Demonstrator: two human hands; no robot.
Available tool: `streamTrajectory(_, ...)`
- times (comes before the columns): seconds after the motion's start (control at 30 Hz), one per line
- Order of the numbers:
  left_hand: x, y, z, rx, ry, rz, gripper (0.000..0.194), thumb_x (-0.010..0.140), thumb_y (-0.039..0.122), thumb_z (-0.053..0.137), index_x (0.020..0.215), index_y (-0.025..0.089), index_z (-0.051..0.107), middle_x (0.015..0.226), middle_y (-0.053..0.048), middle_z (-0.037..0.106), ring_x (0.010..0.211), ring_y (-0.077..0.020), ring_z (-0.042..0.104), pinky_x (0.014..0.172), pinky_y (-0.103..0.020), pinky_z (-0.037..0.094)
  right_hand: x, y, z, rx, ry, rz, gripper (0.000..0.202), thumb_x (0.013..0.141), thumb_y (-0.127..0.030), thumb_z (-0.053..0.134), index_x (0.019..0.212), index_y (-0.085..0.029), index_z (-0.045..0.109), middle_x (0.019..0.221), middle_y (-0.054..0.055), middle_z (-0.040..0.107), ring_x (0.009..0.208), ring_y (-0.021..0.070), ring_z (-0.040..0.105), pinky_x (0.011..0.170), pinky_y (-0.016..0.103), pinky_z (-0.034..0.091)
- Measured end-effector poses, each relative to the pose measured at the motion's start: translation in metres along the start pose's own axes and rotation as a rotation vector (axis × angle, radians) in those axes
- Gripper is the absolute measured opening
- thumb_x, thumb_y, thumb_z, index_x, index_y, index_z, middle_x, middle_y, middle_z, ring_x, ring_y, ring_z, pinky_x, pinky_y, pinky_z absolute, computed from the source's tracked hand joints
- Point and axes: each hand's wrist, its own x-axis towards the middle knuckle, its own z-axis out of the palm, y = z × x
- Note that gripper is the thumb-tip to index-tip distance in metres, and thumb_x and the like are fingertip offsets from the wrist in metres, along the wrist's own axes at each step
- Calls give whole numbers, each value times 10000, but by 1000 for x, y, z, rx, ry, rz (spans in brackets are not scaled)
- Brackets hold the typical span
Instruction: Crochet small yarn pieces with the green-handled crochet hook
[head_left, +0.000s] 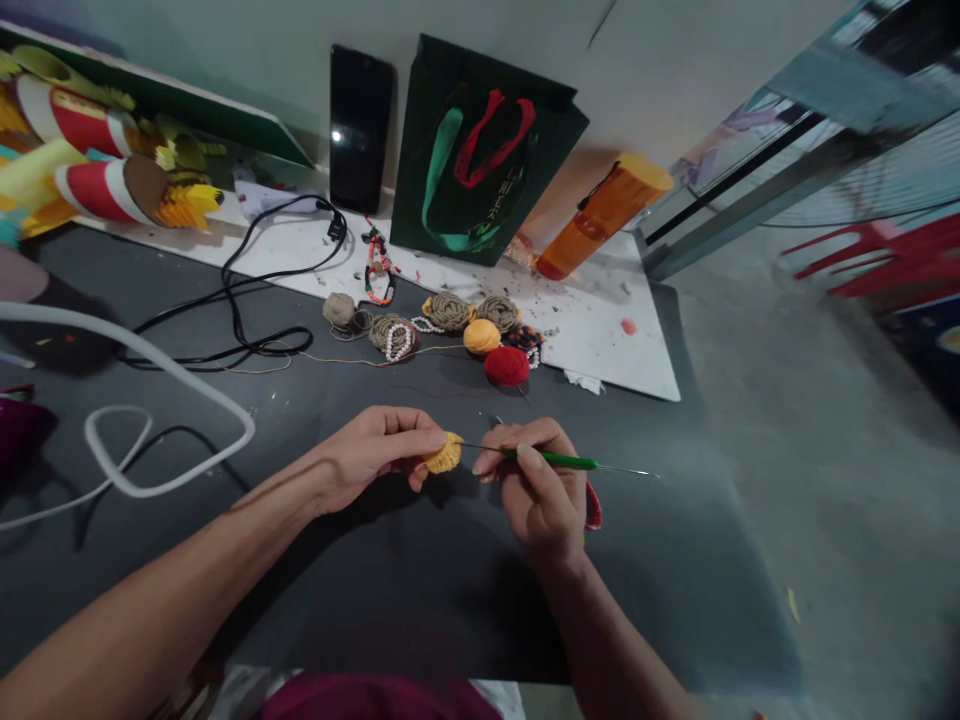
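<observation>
My left hand (390, 445) pinches a small yellow crocheted piece (445, 454) between thumb and fingers, over the dark tabletop. In my right hand (541, 480) is a crochet hook with a green handle (559, 459), gripped like a pen; its thin metal tip reaches left to the crocheted piece and its other metal end points right. Whether the tip is inside a stitch is too fine to tell. Behind the hands lie a red yarn ball (507, 366) and a yellow yarn ball (481, 337). Something red (593, 507) shows partly behind my right hand.
Brown crocheted rosettes (448, 312) and a beige yarn ball (340, 310) lie farther back. A dark green gift bag (480, 150), a phone (360, 130) and an orange cylinder (600, 220) stand along the wall. Black cable (240, 300) and a white tube (187, 380) occupy the left.
</observation>
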Motion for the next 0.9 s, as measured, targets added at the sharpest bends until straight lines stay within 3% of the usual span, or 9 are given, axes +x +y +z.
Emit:
streamTrajectory(0.47, 1, -2, -2, -49, -28, -11, 327, 657, 384, 825, 713, 124, 633, 642, 14, 616, 525, -67, 519, 536, -229, 413, 0, 4, 2, 126, -77, 17, 81, 889, -299, 647, 838, -239, 666, 689, 1, 727, 605, 147, 607, 536, 258, 471)
streamTrajectory(0.7, 0, -5, -1, -111, 39, 108, 456, 626, 349, 875, 863, 188, 519, 592, 64, 619, 459, -82, 549, 470, -212, 445, -3, 8, 4, 107, -70, 13, 87, 898, -327, 642, 862, -248, 646, 704, 1, 718, 628, 157, 617, 555, 267, 464)
streamTrajectory(0.9, 0, -7, 0, -161, -22, 87, 428, 636, 336, 874, 892, 143, 591, 668, 11, 676, 552, -106, 627, 474, -197, 481, -4, 11, 6, 105, -77, -22, 73, 931, -318, 612, 910, -255, 642, 745, -4, 726, 614, 148, 624, 581, 280, 495)
